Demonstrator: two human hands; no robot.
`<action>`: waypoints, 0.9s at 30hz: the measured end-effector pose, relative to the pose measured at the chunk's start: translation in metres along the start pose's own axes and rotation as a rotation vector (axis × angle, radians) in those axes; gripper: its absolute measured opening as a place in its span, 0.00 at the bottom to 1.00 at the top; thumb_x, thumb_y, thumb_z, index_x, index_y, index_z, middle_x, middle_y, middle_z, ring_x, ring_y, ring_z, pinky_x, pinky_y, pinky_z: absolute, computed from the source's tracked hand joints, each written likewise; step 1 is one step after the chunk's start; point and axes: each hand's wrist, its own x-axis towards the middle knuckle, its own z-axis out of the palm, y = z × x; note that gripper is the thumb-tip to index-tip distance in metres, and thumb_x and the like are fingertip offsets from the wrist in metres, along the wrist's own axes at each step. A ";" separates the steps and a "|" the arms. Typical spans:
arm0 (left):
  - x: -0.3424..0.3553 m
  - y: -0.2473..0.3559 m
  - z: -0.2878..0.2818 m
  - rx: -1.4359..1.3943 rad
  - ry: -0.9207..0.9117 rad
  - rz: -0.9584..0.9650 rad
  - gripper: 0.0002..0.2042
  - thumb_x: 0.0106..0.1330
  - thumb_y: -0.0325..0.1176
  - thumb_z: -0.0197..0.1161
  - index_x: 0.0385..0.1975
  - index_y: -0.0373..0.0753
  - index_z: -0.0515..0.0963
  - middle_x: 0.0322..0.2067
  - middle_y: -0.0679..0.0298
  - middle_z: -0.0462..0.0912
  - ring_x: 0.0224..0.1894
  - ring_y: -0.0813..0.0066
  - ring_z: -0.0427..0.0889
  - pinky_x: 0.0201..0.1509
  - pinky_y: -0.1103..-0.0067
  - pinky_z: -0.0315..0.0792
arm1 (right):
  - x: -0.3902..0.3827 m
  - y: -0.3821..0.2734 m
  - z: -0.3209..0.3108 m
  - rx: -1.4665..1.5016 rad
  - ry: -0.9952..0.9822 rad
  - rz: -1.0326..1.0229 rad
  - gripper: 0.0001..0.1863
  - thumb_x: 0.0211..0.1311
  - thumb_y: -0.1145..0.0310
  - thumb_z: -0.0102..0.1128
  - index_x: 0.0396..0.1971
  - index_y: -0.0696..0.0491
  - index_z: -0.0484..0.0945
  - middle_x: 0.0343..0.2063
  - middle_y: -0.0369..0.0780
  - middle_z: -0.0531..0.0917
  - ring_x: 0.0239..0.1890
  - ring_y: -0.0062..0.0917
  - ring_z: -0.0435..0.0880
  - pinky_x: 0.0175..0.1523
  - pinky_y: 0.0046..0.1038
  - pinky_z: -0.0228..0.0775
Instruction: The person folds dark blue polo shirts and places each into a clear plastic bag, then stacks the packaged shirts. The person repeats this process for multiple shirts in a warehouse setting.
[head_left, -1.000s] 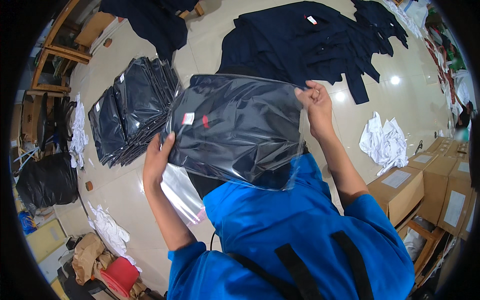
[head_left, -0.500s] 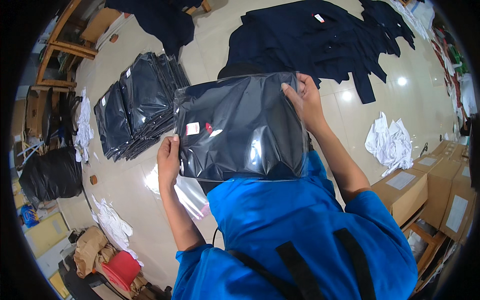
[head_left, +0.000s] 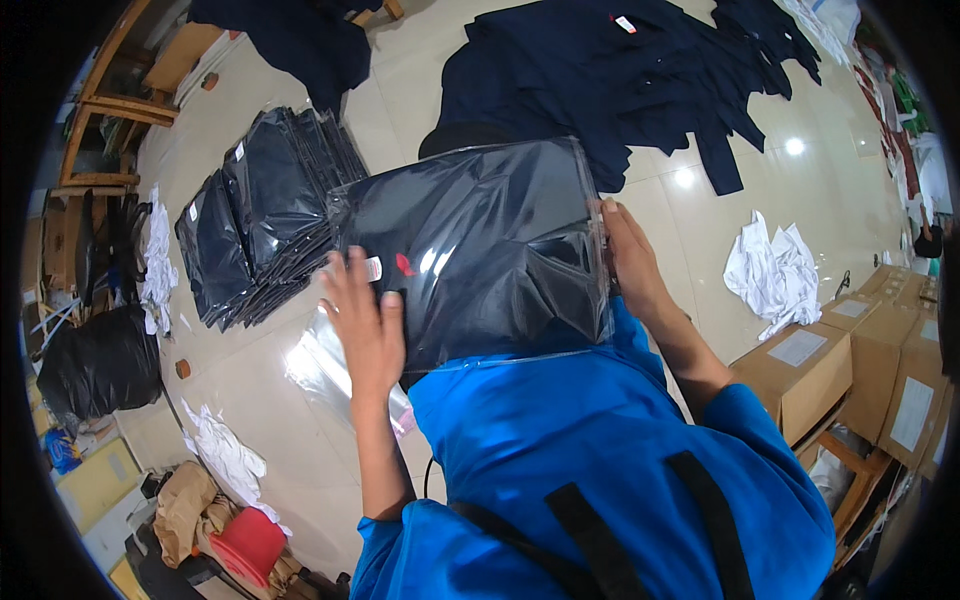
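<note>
A folded dark garment in a clear plastic bag (head_left: 490,260) rests over my lap, with a small red mark and a white tag near its left side. My left hand (head_left: 368,325) lies over the bag's left edge, fingers spread and partly covering the tag. Along the right edge is my right hand (head_left: 635,255), its fingers stretched out beside the plastic and its thumb hidden. Left of the bag stands a stack of similar bagged dark garments (head_left: 275,195). Clear plastic bags (head_left: 325,370) lie on the floor, partly behind my left forearm.
Loose dark garments (head_left: 590,70) are spread on the tiled floor (head_left: 690,215) ahead. White cloths (head_left: 772,270) lie to the right, near cardboard boxes (head_left: 800,375). At the left are a wooden frame (head_left: 125,105), a black plastic sack (head_left: 100,355) and a red cloth (head_left: 245,545).
My left hand has released the bag's left edge and moved inward over it with spread fingers. The right hand has slid down from the upper right corner along the edge.
</note>
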 end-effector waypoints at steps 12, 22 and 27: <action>0.143 0.103 0.029 -0.003 -0.086 0.571 0.32 0.80 0.55 0.54 0.73 0.36 0.70 0.77 0.44 0.62 0.81 0.34 0.51 0.82 0.43 0.42 | -0.079 0.013 -0.006 -0.569 -0.078 -0.194 0.24 0.69 0.62 0.72 0.55 0.62 0.77 0.32 0.44 0.86 0.30 0.24 0.84 0.37 0.31 0.76; 0.263 0.171 0.054 -0.484 -1.062 0.490 0.20 0.74 0.53 0.68 0.36 0.38 0.83 0.29 0.74 0.82 0.33 0.87 0.77 0.37 0.82 0.72 | -0.091 0.028 -0.014 -0.521 -0.015 -0.317 0.17 0.71 0.62 0.72 0.47 0.59 0.79 0.33 0.44 0.87 0.34 0.29 0.86 0.41 0.33 0.77; 0.243 0.166 -0.033 -0.695 -0.884 0.552 0.12 0.77 0.43 0.68 0.41 0.39 0.82 0.29 0.77 0.81 0.31 0.92 0.78 0.33 0.88 0.70 | -0.089 0.013 -0.001 -0.517 0.036 -0.525 0.13 0.72 0.71 0.70 0.49 0.61 0.80 0.38 0.40 0.87 0.40 0.19 0.84 0.45 0.23 0.77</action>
